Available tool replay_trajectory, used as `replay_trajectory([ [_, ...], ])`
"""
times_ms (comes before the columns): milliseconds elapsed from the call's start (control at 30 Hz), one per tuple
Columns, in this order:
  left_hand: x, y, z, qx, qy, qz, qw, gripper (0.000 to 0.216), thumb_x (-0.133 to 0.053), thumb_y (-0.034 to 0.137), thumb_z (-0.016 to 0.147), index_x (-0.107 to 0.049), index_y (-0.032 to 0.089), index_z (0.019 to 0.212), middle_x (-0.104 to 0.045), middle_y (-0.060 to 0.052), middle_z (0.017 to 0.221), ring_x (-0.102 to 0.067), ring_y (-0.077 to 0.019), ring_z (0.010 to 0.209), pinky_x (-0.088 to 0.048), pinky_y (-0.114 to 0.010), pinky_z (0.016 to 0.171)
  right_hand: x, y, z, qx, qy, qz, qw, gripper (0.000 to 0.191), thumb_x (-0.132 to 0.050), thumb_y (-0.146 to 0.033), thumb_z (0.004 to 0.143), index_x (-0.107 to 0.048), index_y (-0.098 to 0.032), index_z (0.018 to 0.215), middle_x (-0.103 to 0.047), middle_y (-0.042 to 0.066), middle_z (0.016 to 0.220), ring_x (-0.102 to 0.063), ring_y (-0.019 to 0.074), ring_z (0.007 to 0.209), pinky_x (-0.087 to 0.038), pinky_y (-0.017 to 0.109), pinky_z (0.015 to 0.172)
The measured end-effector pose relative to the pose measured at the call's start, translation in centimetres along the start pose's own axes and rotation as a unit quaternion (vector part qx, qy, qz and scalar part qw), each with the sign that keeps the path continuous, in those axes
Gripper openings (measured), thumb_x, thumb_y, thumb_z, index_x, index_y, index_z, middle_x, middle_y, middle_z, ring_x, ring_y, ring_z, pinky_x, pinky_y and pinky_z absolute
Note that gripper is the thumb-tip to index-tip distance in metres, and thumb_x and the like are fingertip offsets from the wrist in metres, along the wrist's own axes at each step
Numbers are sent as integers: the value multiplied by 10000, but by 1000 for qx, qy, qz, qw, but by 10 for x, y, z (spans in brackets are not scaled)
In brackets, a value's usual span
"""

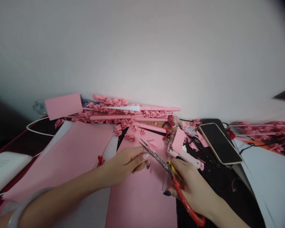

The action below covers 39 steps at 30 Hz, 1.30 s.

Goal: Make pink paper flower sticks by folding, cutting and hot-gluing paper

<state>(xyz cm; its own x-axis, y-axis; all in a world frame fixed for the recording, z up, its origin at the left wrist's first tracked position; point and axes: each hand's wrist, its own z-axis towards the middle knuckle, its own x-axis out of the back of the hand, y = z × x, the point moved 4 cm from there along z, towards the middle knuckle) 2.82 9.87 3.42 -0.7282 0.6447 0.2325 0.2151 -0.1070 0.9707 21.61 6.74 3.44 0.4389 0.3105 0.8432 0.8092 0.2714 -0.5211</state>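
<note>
My right hand (191,182) grips a pair of scissors (159,161) with red and yellow handles. Their dark blades point up and left, passing just by the fingertips of my left hand (130,161). That hand is closed in a pinch, thumb against fingers; what it holds is too small or hidden to make out. Beneath both hands lies a long pink paper sheet (142,202) with small pink scraps (152,144) on it. Close beyond my right hand is a pale pink glue gun (186,158), partly covered by a pink paper piece (179,141).
Folded pink paper flowers (118,102) and rolled paper sticks (109,117) are heaped along the wall. More pink sheets (85,142) lie left, beside a white box-shaped device (7,169) with a cable. At right are a phone (220,143), white paper (273,177) and more flowers (263,129).
</note>
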Motion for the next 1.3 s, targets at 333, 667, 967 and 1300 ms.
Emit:
replay_trajectory([
  [333,26,0,2,55,46,118,990,364,-390,438,914,-521,176,696,-437,49,550,-410,-96,503,-311,-217,502,13,8,2,-14,110,-87,990,245,-641,-298,716,-407,-224,717,-501,-11,669,-475,157,576,-340,255,506],
  [667,64,37,-13,-60,253,326,909,223,-582,322,824,-560,187,648,-447,43,582,-432,-107,551,-321,-213,510,5,10,3,71,141,-124,980,601,-783,-349,555,-419,-177,1001,-515,106,992,-536,274,885,-466,382,749],
  [967,50,36,-11,-120,116,345,924,267,-381,273,953,-610,177,854,-573,-14,842,-533,-131,747,-398,-221,658,6,-5,-1,63,112,-104,986,455,-687,-285,652,-448,-199,1029,-504,87,1023,-531,261,911,-465,386,771],
  [1300,35,40,-14,-43,25,365,930,245,-442,249,935,-647,222,804,-602,34,831,-542,-109,734,-365,-182,623,-1,-4,-1,64,90,-107,988,409,-644,-230,669,-481,-203,1043,-505,70,1019,-514,249,943,-453,383,807],
])
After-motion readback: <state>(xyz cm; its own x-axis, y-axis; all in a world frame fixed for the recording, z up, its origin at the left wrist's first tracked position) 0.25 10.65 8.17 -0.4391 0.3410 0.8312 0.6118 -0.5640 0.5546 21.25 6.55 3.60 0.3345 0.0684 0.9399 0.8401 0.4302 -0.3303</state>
